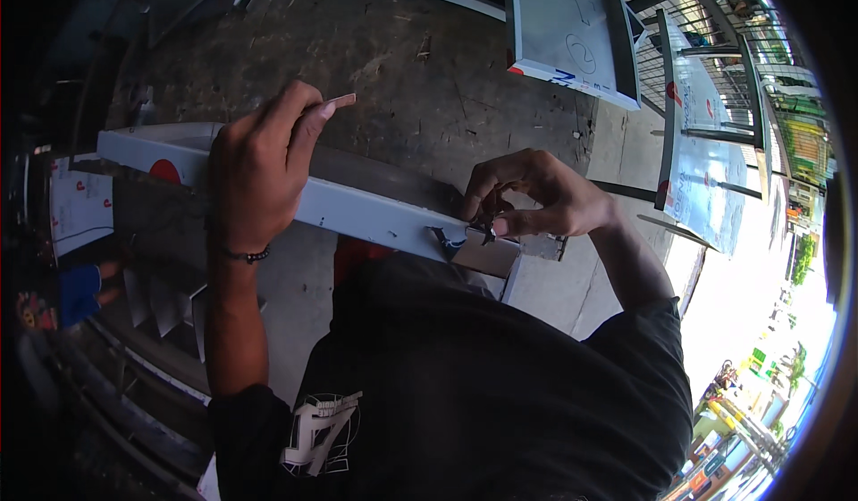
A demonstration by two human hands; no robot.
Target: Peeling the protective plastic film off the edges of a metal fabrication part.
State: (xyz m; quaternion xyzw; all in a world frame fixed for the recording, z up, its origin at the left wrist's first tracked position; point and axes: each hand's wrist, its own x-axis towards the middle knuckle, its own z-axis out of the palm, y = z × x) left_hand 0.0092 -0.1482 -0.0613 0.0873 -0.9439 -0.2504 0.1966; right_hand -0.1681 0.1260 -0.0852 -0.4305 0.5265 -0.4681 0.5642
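A black shirt (500, 385) fills six o'clock, the left hand (261, 157) at ten pinching a tan strip (345, 101), the right hand (541, 195) at two, apart, a dark scrap (488, 229).

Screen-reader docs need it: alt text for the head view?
Left hand, over a long white panel, pinches a thin strip; right hand pinches a small dark object near the panel's right end. A dark, scuffed worktop lies beyond.

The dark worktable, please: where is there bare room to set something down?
The dark worktable has bare room, bar small debris, in its middle, between the long white metal piece and the white-edged tray at the upper right. The near side is crowded: that piece, the left hand and the right hand.
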